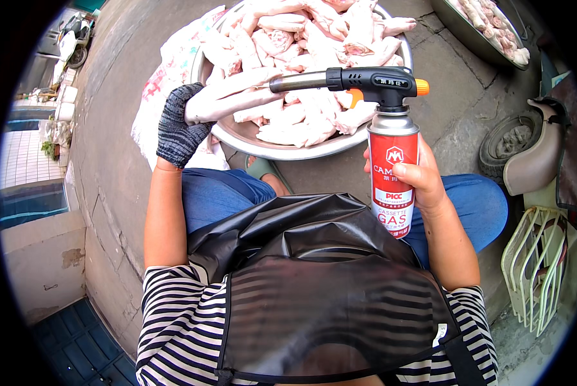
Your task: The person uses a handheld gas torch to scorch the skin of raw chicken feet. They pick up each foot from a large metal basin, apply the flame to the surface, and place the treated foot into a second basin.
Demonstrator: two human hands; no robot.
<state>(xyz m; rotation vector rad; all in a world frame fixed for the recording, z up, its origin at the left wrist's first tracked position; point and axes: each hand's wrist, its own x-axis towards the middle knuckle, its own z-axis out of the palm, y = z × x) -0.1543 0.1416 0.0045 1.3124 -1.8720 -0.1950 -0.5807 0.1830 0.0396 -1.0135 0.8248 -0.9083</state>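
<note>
My left hand (183, 126), in a dark grey knit glove, grips one end of a pale pig's trotter (230, 96). My bare right hand (426, 176) is wrapped around a red and white gas canister (393, 193). A black blow torch head (370, 81) with an orange knob and trigger sits on top of the canister. Its metal nozzle points left, and its tip overlaps the trotter in view; no flame can be made out. Behind both hands stands a wide metal basin (288, 153) heaped with pale trotters (303, 123).
A second metal basin (481, 46) with more trotters stands at the upper right. White sacking (172, 62) lies left of the near basin. To the right are a vehicle's wheel (510, 140) and a pale green metal rack (534, 270). A black apron (317, 299) covers my lap.
</note>
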